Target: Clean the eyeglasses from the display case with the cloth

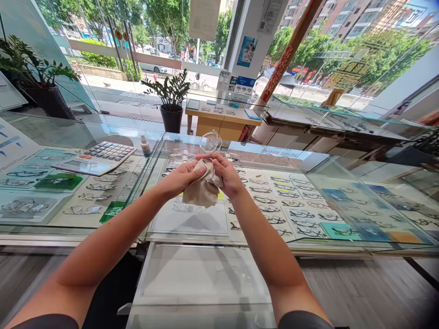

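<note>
Looks bright overall, lit by strong daylight from the windows [346, 59] ahead. Turns palest on the pavement [126, 98] outside, nearly washed out in spots, and dimmer on the floor [360, 283] and in the lower right corner. Catches glare and overlapping reflections across the glass counter [240, 241], muddling the eyeglasses [305, 222] beneath. Lays soft grey shadows over the white panel [206, 274] below. Renders the hands [228, 177] and cloth [200, 194] fairly clear, but the round lens [210, 143] faint against its background. Stretches the forearms [259, 237] toward the edges, blurring the far right plant [427, 148].
</note>
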A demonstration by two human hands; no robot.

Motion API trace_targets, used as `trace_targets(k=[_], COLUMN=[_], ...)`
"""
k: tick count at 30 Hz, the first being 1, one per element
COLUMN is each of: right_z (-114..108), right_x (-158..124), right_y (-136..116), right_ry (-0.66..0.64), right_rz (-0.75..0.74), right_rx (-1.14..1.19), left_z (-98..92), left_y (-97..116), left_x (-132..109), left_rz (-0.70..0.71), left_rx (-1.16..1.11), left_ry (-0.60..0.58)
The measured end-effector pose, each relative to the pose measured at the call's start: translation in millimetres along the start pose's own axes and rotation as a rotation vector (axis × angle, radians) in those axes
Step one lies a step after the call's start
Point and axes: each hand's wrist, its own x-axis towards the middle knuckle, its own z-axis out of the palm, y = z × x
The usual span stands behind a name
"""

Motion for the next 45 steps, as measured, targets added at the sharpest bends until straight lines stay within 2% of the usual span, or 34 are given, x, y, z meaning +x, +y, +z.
trace_targets(k=[4,19,27,32,45], right_z=[0,1,-3,-2,1], right_x=[-1,-2,0,-1,1], right_y=[-2,-1,0,-2,2], right_ry=[-0.028,-0.077,-0.038,-0.037,-0.01], right_rz=[0.013,0.039,0.039,0.042,0.064], right_rx=[0.022,0.032,0.038,0.023,0.088], left_z=[-0.8,3.7,6.8,5.7,14.5], left_y=[1,-6,-5,-1,1], left_x=[-1,2,0,-2,-1], left_rz=[-0.035,0.079,0.029,0.019,0.135], left_rx=[-0.046,0.006,-0.02,0.002,0.069], left_ry=[-0.037,0.145,0.073,0.075,0.214])
